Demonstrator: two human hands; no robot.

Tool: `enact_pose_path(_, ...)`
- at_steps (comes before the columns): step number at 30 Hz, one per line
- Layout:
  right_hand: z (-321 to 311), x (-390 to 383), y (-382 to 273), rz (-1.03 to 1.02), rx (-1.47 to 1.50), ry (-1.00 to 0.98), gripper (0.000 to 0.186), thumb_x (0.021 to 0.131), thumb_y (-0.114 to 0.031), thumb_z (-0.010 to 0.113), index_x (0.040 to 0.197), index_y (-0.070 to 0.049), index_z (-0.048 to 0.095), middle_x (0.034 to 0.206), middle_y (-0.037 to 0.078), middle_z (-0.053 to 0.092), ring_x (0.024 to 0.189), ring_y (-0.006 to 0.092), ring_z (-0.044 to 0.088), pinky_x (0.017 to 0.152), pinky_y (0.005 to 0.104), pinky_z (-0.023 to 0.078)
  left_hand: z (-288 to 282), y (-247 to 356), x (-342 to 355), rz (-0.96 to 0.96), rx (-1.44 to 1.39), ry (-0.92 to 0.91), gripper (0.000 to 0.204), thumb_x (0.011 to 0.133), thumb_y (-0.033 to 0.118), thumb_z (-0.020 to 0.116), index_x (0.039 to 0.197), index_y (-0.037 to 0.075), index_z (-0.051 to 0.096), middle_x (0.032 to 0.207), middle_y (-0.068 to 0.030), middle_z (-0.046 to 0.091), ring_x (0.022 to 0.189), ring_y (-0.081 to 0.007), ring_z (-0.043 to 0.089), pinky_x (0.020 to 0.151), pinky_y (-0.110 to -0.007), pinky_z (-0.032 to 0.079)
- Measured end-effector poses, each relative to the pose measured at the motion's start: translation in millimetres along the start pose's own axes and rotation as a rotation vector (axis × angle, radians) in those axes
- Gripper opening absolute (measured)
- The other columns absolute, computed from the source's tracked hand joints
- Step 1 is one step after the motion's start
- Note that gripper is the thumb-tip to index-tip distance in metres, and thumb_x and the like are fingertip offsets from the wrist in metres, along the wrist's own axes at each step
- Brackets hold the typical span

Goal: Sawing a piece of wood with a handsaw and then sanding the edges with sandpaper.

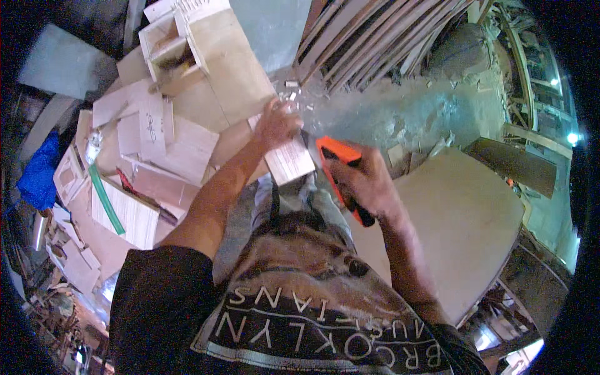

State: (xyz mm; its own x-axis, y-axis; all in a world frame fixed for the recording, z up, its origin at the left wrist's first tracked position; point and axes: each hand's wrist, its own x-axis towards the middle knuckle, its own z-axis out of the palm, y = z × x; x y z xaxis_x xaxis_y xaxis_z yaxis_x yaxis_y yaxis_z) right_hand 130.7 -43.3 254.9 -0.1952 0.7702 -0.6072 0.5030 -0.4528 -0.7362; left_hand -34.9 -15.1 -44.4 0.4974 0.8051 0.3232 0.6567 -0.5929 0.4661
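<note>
My right hand [369, 184] is closed round the orange and black handle of what looks like a handsaw [337, 150]. Its blade is barely visible, a dark smear near the board's right edge, so I cannot tell whether it touches the wood. My left hand [279, 127] grips a short pale wooden board [292, 164] from above. One end of this board points toward my body. Part of the board is hidden under my left fingers.
A worktable at left carries flat wood pieces [140, 134], a box-like wooden frame [172, 50] and a green strip [107, 203]. Large sheet [456, 219] lies at right. Long wooden strips [381, 44] lean at the back. Small offcuts [290, 94] lie beyond my left hand.
</note>
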Motion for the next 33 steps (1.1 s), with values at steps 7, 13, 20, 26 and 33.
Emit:
enact_pose_path(7, -6, 20, 13, -0.112, -0.076, 0.022, 0.020, 0.084, -0.012, 0.066, 0.094, 0.005, 0.066, 0.073, 0.007, 0.063, 0.069, 0.0133, 0.054, 0.064, 0.0356, 0.048, -14, -5, 16, -0.008, 0.081, -0.092, 0.027, 0.070, 0.025, 0.073, 0.097, 0.026, 0.068, 0.111, 0.0086, 0.067, 0.131, -0.0221, 0.046, 0.113, -0.059, 0.023)
enact_pose_path(13, 3, 64, 42, -0.082, -0.177, 0.024, 0.018, 0.086, -0.015, 0.065, 0.086, 0.004, 0.065, 0.066, 0.003, 0.061, 0.059, 0.0120, 0.053, 0.054, 0.0353, 0.045, -13, 0, 36, 0.027, 0.098, -0.163, 0.033, 0.071, 0.021, 0.072, 0.104, 0.024, 0.066, 0.116, 0.0071, 0.065, 0.134, -0.0213, 0.043, 0.116, -0.059, 0.022)
enact_pose_path(20, -28, 35, 11, -0.004, -0.036, -0.059, 0.028, 0.093, -0.028, 0.064, 0.089, 0.000, 0.067, 0.063, 0.000, 0.056, 0.052, 0.0086, 0.050, 0.048, 0.0296, 0.042, -12, 23, 23, -0.121, 0.173, -0.046, 0.048, 0.071, 0.018, 0.071, 0.117, 0.017, 0.060, 0.124, -0.0022, 0.060, 0.134, -0.0253, 0.042, 0.117, -0.055, 0.023)
enact_pose_path(26, -9, 25, 6, -0.136, -0.172, 0.025, 0.044, 0.098, -0.044, 0.056, 0.088, -0.001, 0.062, 0.061, -0.001, 0.051, 0.052, 0.0089, 0.047, 0.048, 0.0300, 0.040, -8, 15, 25, -0.187, -0.079, -0.005, 0.035, 0.069, 0.014, 0.071, 0.104, 0.016, 0.065, 0.114, -0.0027, 0.065, 0.128, -0.0275, 0.047, 0.116, -0.054, 0.024)
enact_pose_path(33, -5, 3, -4, -0.078, 0.049, -0.022, 0.044, 0.097, -0.040, 0.061, 0.100, 0.004, 0.065, 0.072, 0.011, 0.063, 0.068, 0.0129, 0.051, 0.063, 0.0370, 0.047, -30, 12, 26, -0.161, -0.056, 0.004, 0.022, 0.068, 0.014, 0.071, 0.088, 0.020, 0.066, 0.101, 0.0048, 0.067, 0.121, -0.0252, 0.051, 0.112, -0.055, 0.029)
